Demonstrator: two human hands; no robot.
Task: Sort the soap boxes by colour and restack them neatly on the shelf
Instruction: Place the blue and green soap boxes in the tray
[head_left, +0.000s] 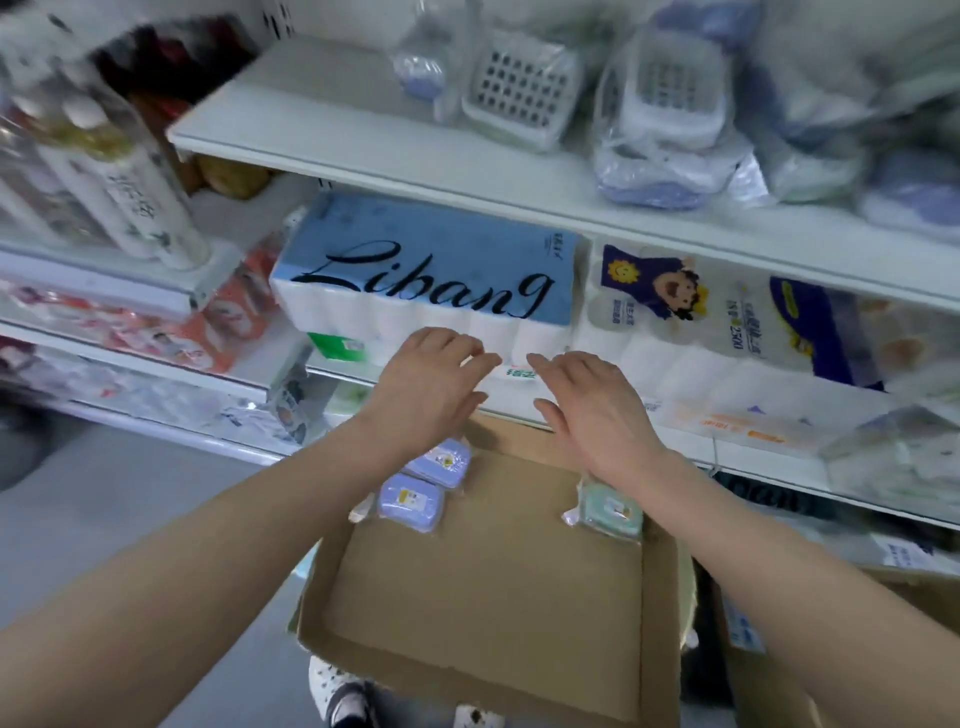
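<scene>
White metal shelves (467, 171) fill the view, blurred at the left, where tall round bottles (130, 197) stand. On the middle board lie two soft, film-wrapped roll packs: a blue-topped pack (431, 260) and, touching it on the right, a printed white pack (701, 332). Below their front edge is a shallow brown cardboard tray (493, 571), its flat floor mostly bare. Three soap boxes, rounded rectangles in clear film, lie in it. A purple box (410, 501) and a second purple box (441, 460) touch at the far left corner. One green box (610, 512) lies against the right wall, well apart from them. The left grip (426, 384) and right grip (587, 410) hover near each other over the tray's far edge, fingers straight and spread, holding nothing.
</scene>
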